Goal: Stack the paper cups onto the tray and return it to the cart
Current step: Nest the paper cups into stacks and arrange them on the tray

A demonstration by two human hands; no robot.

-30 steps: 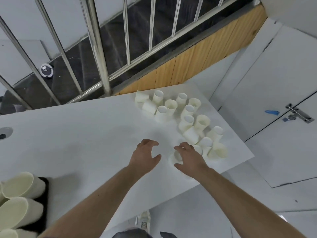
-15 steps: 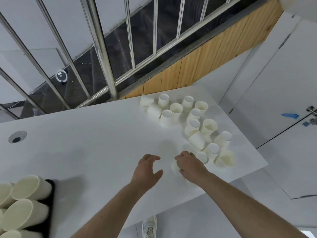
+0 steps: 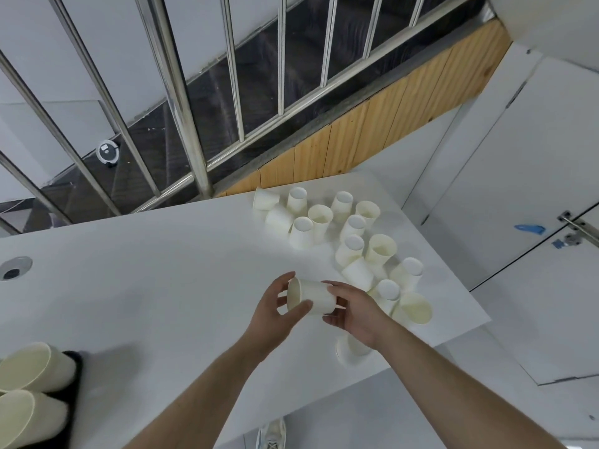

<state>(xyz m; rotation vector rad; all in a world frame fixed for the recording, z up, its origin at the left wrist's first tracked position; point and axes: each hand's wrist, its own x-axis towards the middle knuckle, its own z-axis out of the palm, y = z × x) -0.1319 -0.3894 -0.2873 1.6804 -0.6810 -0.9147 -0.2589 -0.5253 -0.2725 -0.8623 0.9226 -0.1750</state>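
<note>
Held cup: while it lies sideways above the worktop (image 3: 146, 286), mouth to the left, a cup (image 3: 312, 295) is gripped by both hands.
Left hand (image 3: 275, 314): fingers and thumb are curled round the rim end.
Right hand (image 3: 355, 311): fingers are curled round the base end.
Loose cups (image 3: 353, 228): clustered at the far right of the worktop.
Tray (image 3: 73, 396): seen at the left edge, with stacked cups (image 3: 32, 367) laid on it.

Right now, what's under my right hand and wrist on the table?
A paper cup on its side lies on the white table beneath the right hand. Only its mouth end shows; the wrist covers the rest.
</note>
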